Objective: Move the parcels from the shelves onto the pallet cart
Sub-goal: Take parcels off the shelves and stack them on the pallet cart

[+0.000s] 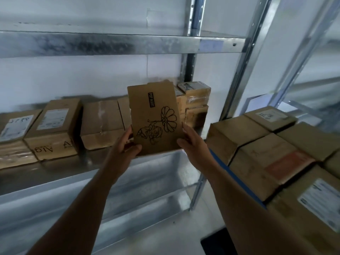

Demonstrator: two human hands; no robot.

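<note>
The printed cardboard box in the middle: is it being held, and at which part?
Yes. Both hands hold the printed box at its lower end: the left hand grips the lower left corner, the right hand the lower right edge.

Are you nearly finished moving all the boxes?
Not yet. Many parcels already sit stacked at the right. The left hand and right hand hold a printed box. More boxes wait on the shelf.
</note>
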